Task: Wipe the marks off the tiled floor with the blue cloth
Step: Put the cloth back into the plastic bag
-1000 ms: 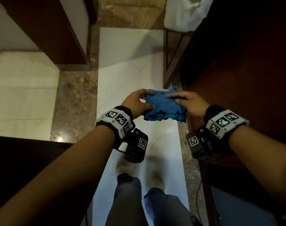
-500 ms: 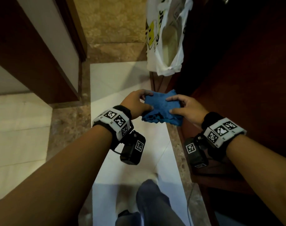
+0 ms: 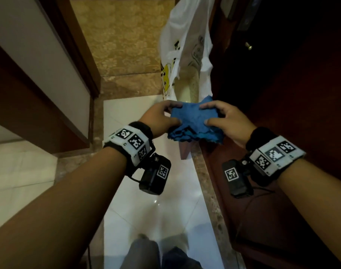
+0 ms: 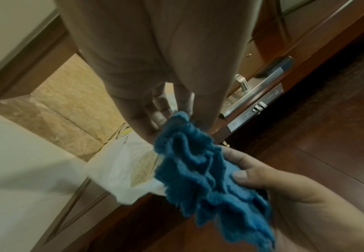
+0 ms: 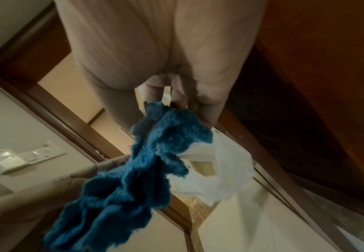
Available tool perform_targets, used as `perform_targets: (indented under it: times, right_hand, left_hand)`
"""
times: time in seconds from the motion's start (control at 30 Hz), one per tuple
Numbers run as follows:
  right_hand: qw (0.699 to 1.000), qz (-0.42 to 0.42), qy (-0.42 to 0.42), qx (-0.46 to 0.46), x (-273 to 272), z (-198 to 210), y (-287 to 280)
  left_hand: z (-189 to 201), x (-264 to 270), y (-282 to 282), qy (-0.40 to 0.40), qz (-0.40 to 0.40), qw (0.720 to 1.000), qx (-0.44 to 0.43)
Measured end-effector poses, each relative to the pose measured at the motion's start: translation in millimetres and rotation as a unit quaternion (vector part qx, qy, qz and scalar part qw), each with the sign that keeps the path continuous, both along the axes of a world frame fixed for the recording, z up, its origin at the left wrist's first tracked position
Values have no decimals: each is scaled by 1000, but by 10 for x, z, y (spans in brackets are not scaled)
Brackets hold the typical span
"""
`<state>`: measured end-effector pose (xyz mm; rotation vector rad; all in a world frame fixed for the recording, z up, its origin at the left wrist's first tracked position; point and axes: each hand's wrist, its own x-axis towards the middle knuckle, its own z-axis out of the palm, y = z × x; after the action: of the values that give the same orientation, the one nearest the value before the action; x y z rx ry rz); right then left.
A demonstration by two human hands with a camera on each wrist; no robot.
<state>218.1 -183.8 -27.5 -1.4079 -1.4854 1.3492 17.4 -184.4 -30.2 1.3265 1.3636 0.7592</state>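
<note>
Cloth: blue cloth (image 3: 193, 121), bunched, held in the air above the tiled floor (image 3: 146, 206).
Left hand (image 3: 160, 118): fingers pinch its left edge.
Right hand (image 3: 227, 121): fingers pinch its right edge.
Bag: white plastic bag (image 3: 185, 55) hangs just beyond; its print is unreadable.

Blue cloth (image 3: 193, 121): fuzzy, crumpled, bunched in folds, frayed edges hanging loose, held up in the air above the tiled floor (image 3: 161, 206). Floor: glossy white tiles; marks too faint to see, maybe.
</note>
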Motion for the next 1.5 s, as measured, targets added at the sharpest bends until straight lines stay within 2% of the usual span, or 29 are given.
perform_targets:
  times: [0.13,0.3,0.5,0.67,0.83,0.97,1.2,1.33,1.5]
  right_hand:
    - [1000,-23,-19,4,-162,8,405]
    - [997,-59,-55,5,-321,40,778]
    - [993,-111,-37,27,-434,206,1190]
    - [989,-103,-102,-17,-509,26,1376]
    - [991,-106,-76,-32,-483,-197,1555]
    - [989,-116,-91,-31,-458,-425,1792]
    - [991,-109,-77,-29,-478,-526,2112]
    - [982,-120,-147,-23,-475,-586,2213]
    - [966,-79,-247,-8,-535,-753,2243]
  left_hand:
    - [39,-46,403,6,0,1000,8]
    - [56,-138,860,6,-48,999,11]
    - [226,-217,1425,-20,-94,995,15]
    - [59,-43,1670,37,-145,989,5]
    - [-157,46,1866,77,-125,989,7]
    - [-279,123,2038,119,-130,984,30]
    - [-320,109,2266,121,-102,986,52]
    - [-397,62,2388,129,-127,983,32]
    - [-565,-29,2431,176,-180,967,-29]
